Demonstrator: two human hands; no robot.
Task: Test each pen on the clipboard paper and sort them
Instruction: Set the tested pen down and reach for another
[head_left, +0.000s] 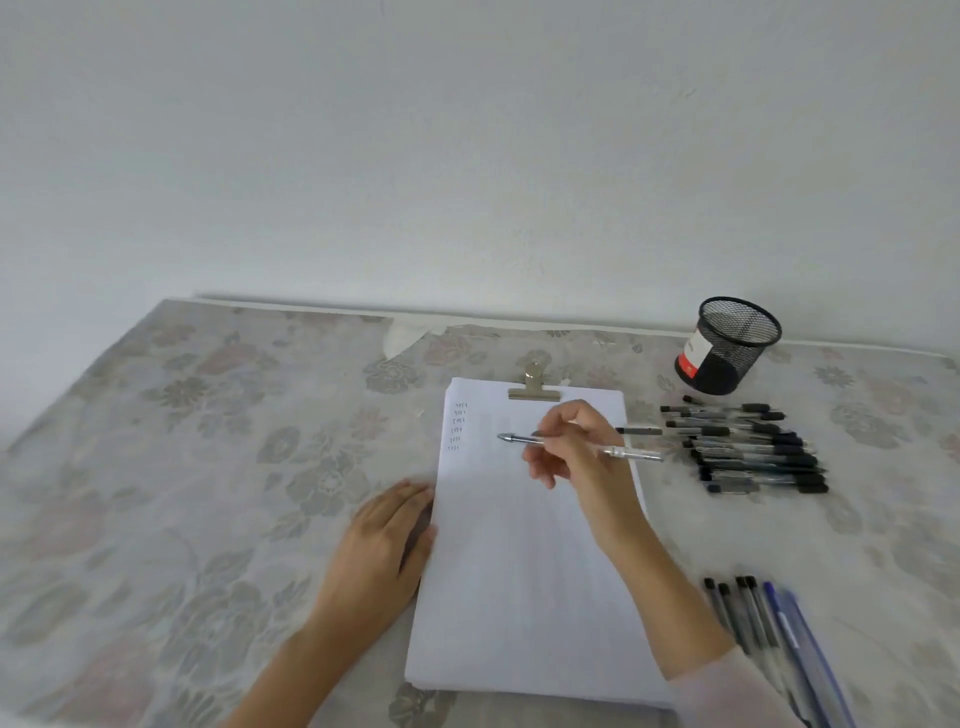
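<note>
So the right hand (566, 447) is pinching a silver pen (576, 446), held nearly level just above the clipboard paper (519, 571), tip pointing left toward a short column of tiny test marks (458, 426) near the top-left corner. The left hand (387, 540) lies flat with fingers together on the floral counter (182, 467), right against the paper's left edge. A pile of dark pens (753, 447) sits right of the clipboard below an empty mesh cup (727, 345), and another small bunch (763, 618) lies nearer, by the right forearm.
</note>
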